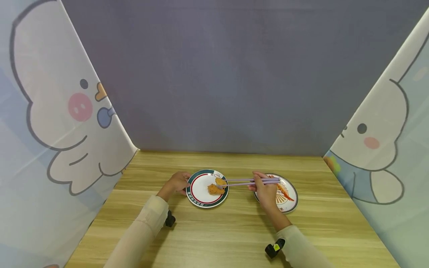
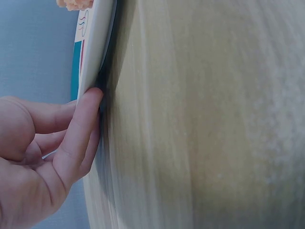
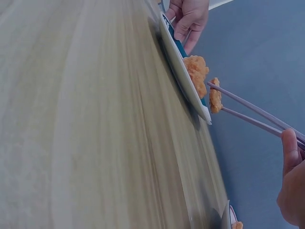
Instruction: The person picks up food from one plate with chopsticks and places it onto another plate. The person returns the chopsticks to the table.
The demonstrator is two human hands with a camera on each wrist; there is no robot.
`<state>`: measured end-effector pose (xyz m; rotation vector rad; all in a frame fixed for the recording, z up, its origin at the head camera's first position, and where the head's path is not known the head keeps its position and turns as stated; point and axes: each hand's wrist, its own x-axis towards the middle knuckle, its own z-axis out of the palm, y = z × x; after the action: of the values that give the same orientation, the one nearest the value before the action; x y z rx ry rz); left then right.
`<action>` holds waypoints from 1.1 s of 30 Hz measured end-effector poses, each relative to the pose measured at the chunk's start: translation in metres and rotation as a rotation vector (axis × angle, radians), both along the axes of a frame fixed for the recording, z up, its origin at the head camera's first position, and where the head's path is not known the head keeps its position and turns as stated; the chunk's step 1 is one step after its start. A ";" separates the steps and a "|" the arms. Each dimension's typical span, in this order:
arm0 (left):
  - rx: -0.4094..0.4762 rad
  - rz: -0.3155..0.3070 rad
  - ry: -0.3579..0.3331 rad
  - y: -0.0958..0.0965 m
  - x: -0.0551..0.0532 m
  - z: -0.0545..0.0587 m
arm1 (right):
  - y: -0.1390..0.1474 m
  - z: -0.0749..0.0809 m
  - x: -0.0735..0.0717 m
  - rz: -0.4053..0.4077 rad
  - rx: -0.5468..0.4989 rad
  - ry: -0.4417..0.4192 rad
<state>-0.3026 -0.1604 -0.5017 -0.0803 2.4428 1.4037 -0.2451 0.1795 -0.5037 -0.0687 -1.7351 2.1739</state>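
My left hand (image 1: 178, 182) pinches the left rim of a white plate with a green border (image 1: 197, 203), thumb above and fingers at its underside in the left wrist view. Golden fried chicken (image 1: 214, 189) lies on that plate. My right hand (image 1: 266, 191) holds a pair of light purple chopsticks (image 1: 246, 182) that reach left over the plate. Between their tips is a smaller fried nugget (image 3: 215, 95), raised off the plate surface near its right rim. Below my right hand sits a second plate (image 1: 291, 206) with a red-orange shrimp pattern, partly hidden by the hand.
Both plates stand on a wood-grain table (image 1: 214, 238). An orange crumbly piece (image 3: 237, 225) shows on the second plate in the right wrist view. A grey cloth wall (image 1: 221, 82) rises behind the table, with cartoon-printed panels (image 1: 67, 111) at the sides.
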 end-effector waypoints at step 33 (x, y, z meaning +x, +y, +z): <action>-0.002 -0.021 0.002 -0.002 0.000 0.000 | -0.009 -0.010 0.005 0.078 0.186 0.100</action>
<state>-0.3024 -0.1620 -0.5021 -0.0539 2.4404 1.3928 -0.2404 0.1709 -0.5134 0.1543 -1.9011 2.0201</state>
